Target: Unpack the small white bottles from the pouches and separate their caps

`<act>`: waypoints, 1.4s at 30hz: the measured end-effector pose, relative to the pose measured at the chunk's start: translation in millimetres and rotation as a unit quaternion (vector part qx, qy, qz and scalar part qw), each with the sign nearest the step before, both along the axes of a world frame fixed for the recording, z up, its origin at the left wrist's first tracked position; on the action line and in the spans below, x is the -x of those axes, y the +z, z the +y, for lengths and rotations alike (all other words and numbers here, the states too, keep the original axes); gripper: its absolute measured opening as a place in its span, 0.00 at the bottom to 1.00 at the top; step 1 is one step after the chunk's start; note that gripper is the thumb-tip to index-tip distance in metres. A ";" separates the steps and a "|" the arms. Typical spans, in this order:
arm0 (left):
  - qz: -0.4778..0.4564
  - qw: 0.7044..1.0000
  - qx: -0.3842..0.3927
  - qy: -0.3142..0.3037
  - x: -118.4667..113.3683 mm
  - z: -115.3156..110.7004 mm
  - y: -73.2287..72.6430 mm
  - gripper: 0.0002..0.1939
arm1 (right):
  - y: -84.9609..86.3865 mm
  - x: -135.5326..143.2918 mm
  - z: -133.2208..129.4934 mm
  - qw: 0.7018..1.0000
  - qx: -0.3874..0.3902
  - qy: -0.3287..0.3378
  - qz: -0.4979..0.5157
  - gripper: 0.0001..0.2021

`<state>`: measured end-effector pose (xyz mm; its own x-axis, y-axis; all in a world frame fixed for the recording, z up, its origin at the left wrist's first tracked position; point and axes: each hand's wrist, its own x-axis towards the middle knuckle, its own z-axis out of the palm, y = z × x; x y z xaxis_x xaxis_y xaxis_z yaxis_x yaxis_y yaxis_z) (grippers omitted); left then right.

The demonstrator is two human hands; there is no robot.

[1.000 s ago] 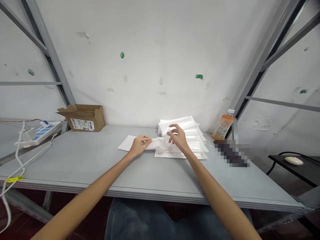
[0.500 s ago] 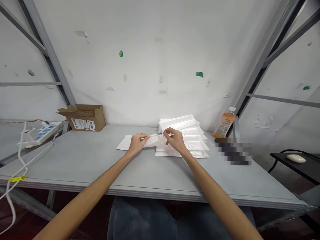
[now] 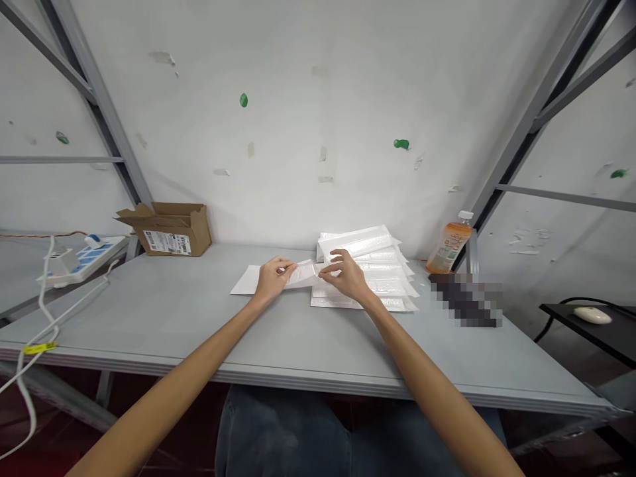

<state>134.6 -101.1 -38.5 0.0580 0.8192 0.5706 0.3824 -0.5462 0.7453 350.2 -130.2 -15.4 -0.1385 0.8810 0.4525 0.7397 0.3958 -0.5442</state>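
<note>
We pinch a thin white packet (image 3: 304,272) between our left hand (image 3: 271,279) and right hand (image 3: 348,277), fingers closed on its ends. It hovers just left of the stack of white packets (image 3: 377,281). Left of the stack lies a paper sheet (image 3: 244,281); right of it stands a bottle (image 3: 450,243).

Bright, even light fills the scene with only soft shadows, the white wall (image 3: 318,119) slightly washed out, the frame's edges bent by wide-angle distortion, and a pixelated patch (image 3: 464,299) near the table's (image 3: 149,318) right edge.
</note>
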 end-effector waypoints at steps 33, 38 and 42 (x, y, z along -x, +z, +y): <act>0.291 0.949 -0.121 -0.014 -185.6 11.4 42.3 0.15 | 0.4 -132.0 -10.8 0.942 -0.086 -0.282 0.162 0.27; 0.446 0.875 -0.187 -0.037 -217.3 -1.7 4.5 0.24 | 1.1 -132.9 -13.7 0.914 0.055 -0.395 0.074 0.15; 0.465 0.864 -0.193 -0.034 -215.0 -5.4 -3.0 0.26 | 1.2 -132.6 -13.6 0.924 0.065 -0.374 0.050 0.15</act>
